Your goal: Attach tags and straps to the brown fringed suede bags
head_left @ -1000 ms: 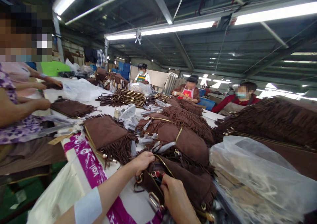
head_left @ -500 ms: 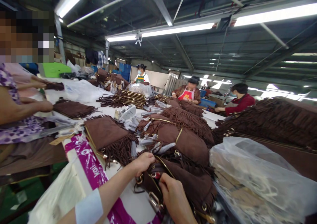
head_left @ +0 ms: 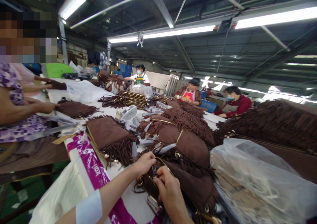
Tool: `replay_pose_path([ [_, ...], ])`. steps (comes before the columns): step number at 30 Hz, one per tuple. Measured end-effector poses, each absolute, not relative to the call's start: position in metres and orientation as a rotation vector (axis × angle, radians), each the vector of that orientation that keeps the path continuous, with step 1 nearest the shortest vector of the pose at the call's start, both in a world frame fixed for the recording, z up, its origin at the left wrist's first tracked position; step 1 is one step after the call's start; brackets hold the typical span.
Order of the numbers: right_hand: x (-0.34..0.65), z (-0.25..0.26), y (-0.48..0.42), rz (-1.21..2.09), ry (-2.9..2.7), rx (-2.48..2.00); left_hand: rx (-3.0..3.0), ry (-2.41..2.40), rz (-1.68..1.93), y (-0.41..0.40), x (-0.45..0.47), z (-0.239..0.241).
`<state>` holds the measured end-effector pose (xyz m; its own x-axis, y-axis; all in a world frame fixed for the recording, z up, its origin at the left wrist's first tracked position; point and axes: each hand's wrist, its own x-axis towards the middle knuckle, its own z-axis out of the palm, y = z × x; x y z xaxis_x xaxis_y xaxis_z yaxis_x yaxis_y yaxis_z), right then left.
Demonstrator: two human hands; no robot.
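Observation:
In front of me lies a dark brown fringed handbag [head_left: 190, 177] with a gold zip, its mouth partly open. My left hand [head_left: 146, 163] pinches the bag's edge at the end of the zip opening. Over the opening, my right hand [head_left: 169, 187] has its thumb and fingers drawn together; what it pinches, if anything, is too small to make out. A gold clasp [head_left: 153, 202] hangs by the bag's near side, below my right hand. Just beyond are more brown handbags [head_left: 185, 141], touching the one I handle.
Left of my arms lies another fringed bag [head_left: 106, 131] on the white table, near purple printed tape [head_left: 89, 164]. A tape dispenser [head_left: 126, 113] stands behind it. Clear plastic [head_left: 260, 171] covers a box at right. Several co-workers sit or stand around, one close at left [head_left: 22, 105].
My right hand has shifted slightly up and left over the bag opening. A red piece visible by its fingers earlier no longer shows. My left hand stays at the bag's edge.

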<state>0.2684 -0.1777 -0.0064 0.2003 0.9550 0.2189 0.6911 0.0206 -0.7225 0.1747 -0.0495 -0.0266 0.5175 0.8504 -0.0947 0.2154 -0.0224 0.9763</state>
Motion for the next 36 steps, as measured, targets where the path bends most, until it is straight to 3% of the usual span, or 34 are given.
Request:
replay_pose_path([
  [14,0.268,0.003,-0.178,0.632,-1.545,-1.531,2.047,0.946,0.936,-0.088,0.157,0.006],
  [20,0.271,-0.002,-0.177,0.752,-1.44,-1.489,2.251,0.675,1.205,-0.108,0.131,0.021],
  [36,0.272,-0.004,-0.179,0.78,-1.416,-1.418,2.718,0.726,0.749,-0.116,0.123,0.015],
])
